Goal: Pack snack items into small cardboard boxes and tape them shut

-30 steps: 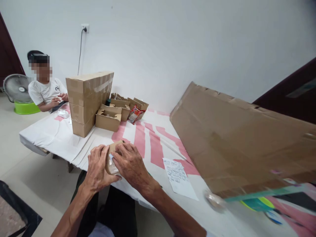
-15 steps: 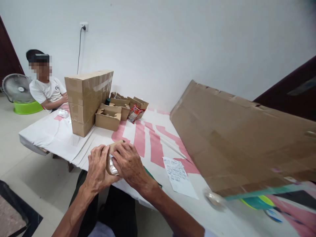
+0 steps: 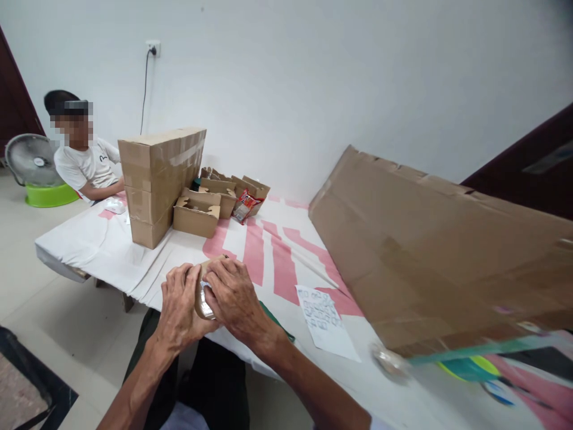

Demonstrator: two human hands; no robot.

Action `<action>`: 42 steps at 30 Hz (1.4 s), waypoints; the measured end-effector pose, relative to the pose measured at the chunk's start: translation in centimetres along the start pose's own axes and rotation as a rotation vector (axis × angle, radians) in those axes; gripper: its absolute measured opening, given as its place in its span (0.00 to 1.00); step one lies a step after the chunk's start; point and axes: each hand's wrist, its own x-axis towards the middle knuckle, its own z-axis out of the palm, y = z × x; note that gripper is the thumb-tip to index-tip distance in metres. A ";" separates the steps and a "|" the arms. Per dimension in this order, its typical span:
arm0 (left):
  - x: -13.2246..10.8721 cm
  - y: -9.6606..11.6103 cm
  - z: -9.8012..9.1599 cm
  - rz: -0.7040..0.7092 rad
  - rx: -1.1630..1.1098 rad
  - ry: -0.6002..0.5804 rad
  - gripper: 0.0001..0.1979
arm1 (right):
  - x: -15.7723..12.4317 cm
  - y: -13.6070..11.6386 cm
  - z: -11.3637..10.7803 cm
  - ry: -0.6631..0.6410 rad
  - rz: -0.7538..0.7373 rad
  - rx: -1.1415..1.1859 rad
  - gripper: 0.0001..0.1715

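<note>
Both my hands close around a small brown cardboard box (image 3: 202,294) at the near edge of the table. My left hand (image 3: 179,307) grips its left side with the fingers curled over the top. My right hand (image 3: 233,295) covers its right side, fingers pressed onto the box. Most of the box is hidden; a pale label shows between my thumbs. A printed paper sheet (image 3: 323,319) lies on the cloth just right of my right wrist.
A white-and-pink cloth covers the table (image 3: 111,251). A stack of taped cartons (image 3: 154,179) and several open small boxes (image 3: 197,215) stand at the far left, with a red packet (image 3: 244,207). A big flat cardboard sheet (image 3: 439,251) leans right. A person in white (image 3: 85,164) sits beyond; fan (image 3: 29,158).
My hands have drawn closer together over the small box, covering more of it. The seated person has pulled the arm back from the table and leaned slightly.
</note>
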 end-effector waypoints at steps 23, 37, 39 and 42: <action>0.1 0.1 -0.2 -0.018 -0.024 -0.043 0.51 | -0.2 0.3 0.2 0.011 0.031 0.018 0.05; 0.2 0.4 -0.5 -0.010 -0.044 -0.062 0.50 | 0.4 0.1 0.9 -0.014 -0.012 -0.168 0.10; 0.2 0.5 -0.5 -0.019 -0.052 -0.068 0.50 | 0.4 0.0 1.0 -0.012 -0.025 -0.185 0.10; 0.3 0.6 -0.6 -0.031 -0.055 -0.071 0.50 | 0.4 0.1 0.8 -0.002 -0.043 -0.180 0.10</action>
